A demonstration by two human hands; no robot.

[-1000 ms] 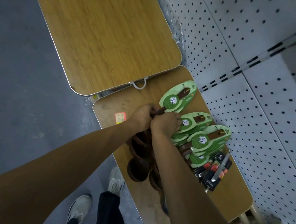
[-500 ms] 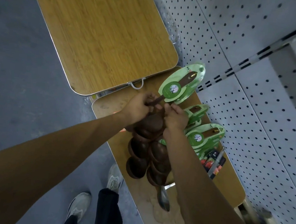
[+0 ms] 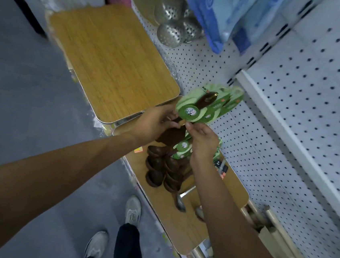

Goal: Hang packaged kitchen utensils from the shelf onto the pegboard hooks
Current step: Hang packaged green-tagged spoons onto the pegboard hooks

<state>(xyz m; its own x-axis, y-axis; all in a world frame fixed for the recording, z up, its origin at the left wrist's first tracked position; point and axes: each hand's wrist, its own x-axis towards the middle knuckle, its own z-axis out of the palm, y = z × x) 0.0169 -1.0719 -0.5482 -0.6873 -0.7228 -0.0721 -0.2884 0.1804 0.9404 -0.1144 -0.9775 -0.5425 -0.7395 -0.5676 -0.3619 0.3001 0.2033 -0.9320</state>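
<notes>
Center frame: left hand (image 3: 152,125) grips the dark wooden spoon handles, fingers curled round them; right hand (image 3: 203,145) pinches the green packaged spoons (image 3: 207,105), raised over the shelf (image 3: 186,225). More spoons (image 3: 160,170) lie below. Pegboard (image 3: 316,85) at right, metal strainers (image 3: 173,30) top.

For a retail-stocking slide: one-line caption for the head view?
Both hands, left hand and right hand, lift green-carded dark wooden spoons off the wooden shelf beside white pegboard.

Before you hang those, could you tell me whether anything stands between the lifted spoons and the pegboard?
Nothing visible does: the spoons in both hands sit before bare pegboard; no hooks show there.
</notes>
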